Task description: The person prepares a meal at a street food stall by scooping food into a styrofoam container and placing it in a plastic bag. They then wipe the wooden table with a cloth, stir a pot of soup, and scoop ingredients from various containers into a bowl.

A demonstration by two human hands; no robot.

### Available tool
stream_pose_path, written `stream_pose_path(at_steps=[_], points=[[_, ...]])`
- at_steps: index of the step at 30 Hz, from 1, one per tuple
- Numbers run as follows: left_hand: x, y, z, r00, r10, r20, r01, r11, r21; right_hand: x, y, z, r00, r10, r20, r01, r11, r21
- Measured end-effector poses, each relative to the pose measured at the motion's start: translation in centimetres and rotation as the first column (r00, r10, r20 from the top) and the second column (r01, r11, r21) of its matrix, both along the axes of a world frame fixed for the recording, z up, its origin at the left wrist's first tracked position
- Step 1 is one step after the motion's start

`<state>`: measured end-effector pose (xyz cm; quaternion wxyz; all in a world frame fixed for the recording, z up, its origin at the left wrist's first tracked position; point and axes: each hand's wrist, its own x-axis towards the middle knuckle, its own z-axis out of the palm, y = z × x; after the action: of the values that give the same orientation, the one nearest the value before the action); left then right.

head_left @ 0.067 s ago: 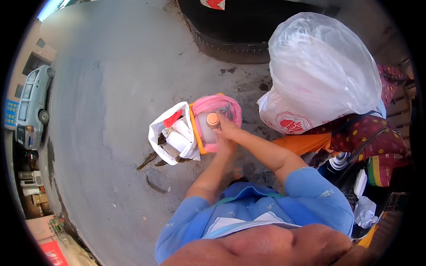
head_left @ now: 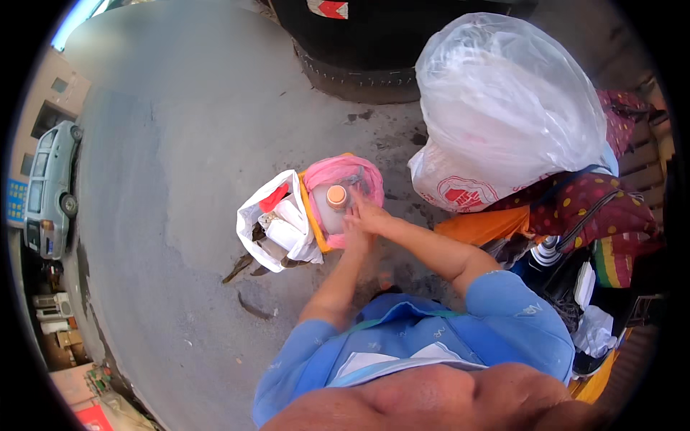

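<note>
And here we are at the pale jug (head_left: 325,218), its orange cap (head_left: 336,195) uppermost, sitting inside the yellow container (head_left: 311,208), nearer its left edge than its right. Pink plastic (head_left: 336,169) is bunched around that container's far and right edges, perhaps to line it and cushion what's inside.

Right in close, the left hand (head_left: 354,230) and the right hand (head_left: 371,215) overlap at the near right edge, likely so both can work on one spot. The right fingers stretch toward the cap, apart from it; whether either hand grips anything, I can't make out.

Snug against the container's left edge, the white bag (head_left: 247,224) gapes upward, probably propped by its neighbour, with a red item (head_left: 273,197) and white boxes (head_left: 282,235) inside. Dark strips (head_left: 236,269) lie by its near left corner on the ground (head_left: 180,215).

Over at the ground's right edge, a big clear bag (head_left: 510,108) bulges above a maroon dotted bag (head_left: 568,215), presumably piled to save room. Far left edge: a parked van (head_left: 50,190).
</note>
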<state>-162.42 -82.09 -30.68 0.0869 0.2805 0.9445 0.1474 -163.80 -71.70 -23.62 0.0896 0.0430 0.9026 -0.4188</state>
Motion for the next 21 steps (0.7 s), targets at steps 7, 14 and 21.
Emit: stream_pose_path(at_steps=[7, 14, 21], points=[[6.0, -3.1, 4.4, 0.966, -0.244, -0.084, 0.259, 0.911, 0.321, 32.2, 11.7, 7.3, 0.953, -0.041, 0.301, 0.122, 0.959, -0.257], [21.5, -4.7, -0.7, 0.569, -0.379, 0.73, 0.503, 0.863, 0.056, 71.1, 6.0, 3.8, 0.692, -0.524, 0.496, 0.554, 0.826, 0.1], [34.9, 8.8, 2.4, 0.501, -0.347, 0.792, 0.589, 0.808, -0.018, 89.4, -1.8, -2.0, 0.436, -0.742, 0.509, 0.81, 0.57, 0.138]])
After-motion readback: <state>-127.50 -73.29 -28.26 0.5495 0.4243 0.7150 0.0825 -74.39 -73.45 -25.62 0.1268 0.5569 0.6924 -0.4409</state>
